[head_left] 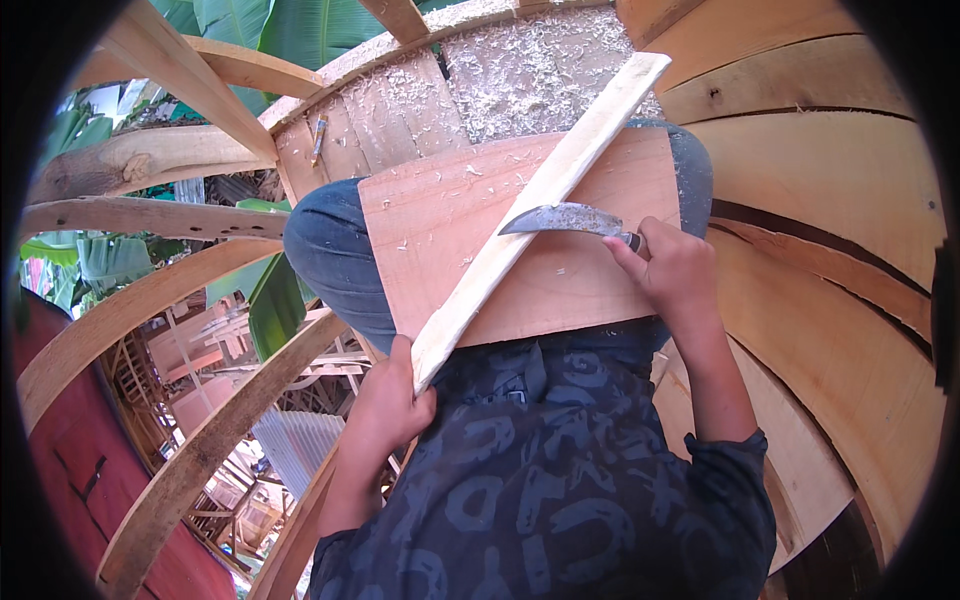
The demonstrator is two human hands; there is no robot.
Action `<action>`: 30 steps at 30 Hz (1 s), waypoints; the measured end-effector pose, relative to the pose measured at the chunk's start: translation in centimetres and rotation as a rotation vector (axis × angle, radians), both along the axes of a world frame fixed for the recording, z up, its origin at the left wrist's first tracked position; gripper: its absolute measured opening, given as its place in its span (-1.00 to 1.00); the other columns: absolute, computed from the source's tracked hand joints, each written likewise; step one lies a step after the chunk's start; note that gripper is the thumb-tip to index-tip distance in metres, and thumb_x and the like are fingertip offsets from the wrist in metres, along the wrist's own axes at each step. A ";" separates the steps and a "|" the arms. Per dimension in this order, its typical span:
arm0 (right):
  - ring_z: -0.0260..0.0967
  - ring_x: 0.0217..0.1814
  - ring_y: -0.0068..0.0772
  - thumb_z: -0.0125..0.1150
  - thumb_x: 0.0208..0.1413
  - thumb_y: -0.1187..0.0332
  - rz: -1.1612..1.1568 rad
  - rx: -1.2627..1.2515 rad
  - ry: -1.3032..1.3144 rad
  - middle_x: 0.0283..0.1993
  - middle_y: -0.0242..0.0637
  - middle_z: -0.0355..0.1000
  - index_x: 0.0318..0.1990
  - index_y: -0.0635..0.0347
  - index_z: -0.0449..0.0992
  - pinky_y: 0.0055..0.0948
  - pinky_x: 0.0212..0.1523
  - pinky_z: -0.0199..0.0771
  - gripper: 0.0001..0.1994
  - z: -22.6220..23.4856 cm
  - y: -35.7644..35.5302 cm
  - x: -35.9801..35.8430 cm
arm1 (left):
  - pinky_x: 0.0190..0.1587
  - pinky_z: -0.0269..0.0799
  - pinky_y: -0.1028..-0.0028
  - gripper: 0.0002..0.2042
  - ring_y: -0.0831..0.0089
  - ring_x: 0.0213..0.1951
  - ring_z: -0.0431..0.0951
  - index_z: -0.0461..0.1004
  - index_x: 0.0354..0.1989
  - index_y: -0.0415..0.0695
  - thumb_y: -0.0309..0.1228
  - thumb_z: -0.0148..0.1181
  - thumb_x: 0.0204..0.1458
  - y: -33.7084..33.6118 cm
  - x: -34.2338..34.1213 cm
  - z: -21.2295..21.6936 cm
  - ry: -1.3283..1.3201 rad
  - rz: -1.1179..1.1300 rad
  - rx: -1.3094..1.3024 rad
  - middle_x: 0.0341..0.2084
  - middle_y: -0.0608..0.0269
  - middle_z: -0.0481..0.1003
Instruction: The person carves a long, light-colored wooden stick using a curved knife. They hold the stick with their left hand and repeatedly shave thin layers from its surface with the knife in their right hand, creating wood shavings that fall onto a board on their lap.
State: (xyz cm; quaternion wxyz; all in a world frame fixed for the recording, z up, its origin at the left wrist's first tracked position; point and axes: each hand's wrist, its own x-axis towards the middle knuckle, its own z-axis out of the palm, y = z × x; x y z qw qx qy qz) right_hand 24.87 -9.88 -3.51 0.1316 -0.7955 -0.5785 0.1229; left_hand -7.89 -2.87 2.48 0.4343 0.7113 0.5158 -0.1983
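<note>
A long pale strip of wood [545, 195] slants from my lap up to the far right. My left hand [392, 392] is closed round its near end. In my right hand [672, 268] is a knife with a curved, worn blade [568, 218]; the fingers wrap its dark handle. The blade lies across the strip near the middle, its tip over the strip's left edge. Beneath the strip a flat wooden board [610, 270] rests over my thighs, with a few shavings on it.
Wood shavings [530, 75] cover the planks ahead of my knees. A small thin tool or stick [318, 138] lies at the left of those planks. Curved wooden beams [150, 310] with open gaps stand on my left. Large wooden panels [830, 180] rise on my right. Green leaves [320, 35] hang beyond.
</note>
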 end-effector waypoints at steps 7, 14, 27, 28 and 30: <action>0.35 -0.62 0.00 0.16 0.16 -0.10 -0.328 0.010 0.047 -0.68 -0.09 0.34 -0.59 0.23 0.38 -0.15 -0.56 0.32 -0.47 -0.9 0.4 4.3 | -0.23 0.34 0.01 -0.65 -0.37 -0.31 0.43 0.19 -0.17 -0.29 -0.52 0.03 -0.21 0.1 -0.8 -0.1 -0.031 0.078 -0.042 -0.50 -0.37 0.41; 0.35 -0.64 -0.02 0.23 0.12 -0.03 -0.125 -0.094 0.133 -0.69 -0.11 0.33 -0.59 0.23 0.39 -0.18 -0.58 0.31 -0.51 2.1 0.0 1.4 | -0.20 0.37 -0.05 -0.66 -0.33 -0.31 0.48 0.21 -0.19 -0.33 -0.52 0.06 -0.19 0.7 -0.1 0.0 0.004 0.013 -0.060 -0.46 -0.42 0.45; 0.30 -0.68 -0.06 0.21 0.14 -0.07 -0.410 -0.104 -0.013 -0.74 -0.07 0.24 -0.63 0.26 0.35 -0.19 -0.62 0.22 -0.45 -0.2 1.0 7.7 | -0.27 0.36 -0.06 -0.67 -0.31 -0.36 0.47 0.23 -0.19 -0.32 -0.54 0.07 -0.20 -0.1 -0.3 -0.1 0.005 0.046 -0.027 -0.50 -0.35 0.44; 0.29 -0.67 -0.05 0.20 0.16 -0.06 -0.558 -0.143 0.027 -0.73 -0.04 0.23 -0.61 0.28 0.37 -0.18 -0.62 0.21 -0.45 0.7 1.0 9.5 | -0.27 0.36 -0.06 -0.67 -0.30 -0.36 0.47 0.23 -0.20 -0.31 -0.54 0.07 -0.20 -0.1 -0.5 -0.2 -0.004 0.042 -0.027 -0.50 -0.35 0.44; 0.28 -0.68 -0.05 0.22 0.15 -0.02 -0.466 -0.112 0.104 -0.73 -0.06 0.25 -0.60 0.27 0.40 -0.18 -0.61 0.21 -0.49 2.1 0.8 8.5 | -0.27 0.35 -0.06 -0.67 -0.30 -0.36 0.48 0.23 -0.20 -0.31 -0.54 0.07 -0.21 0.3 -0.7 -0.7 -0.018 0.012 -0.043 -0.50 -0.34 0.45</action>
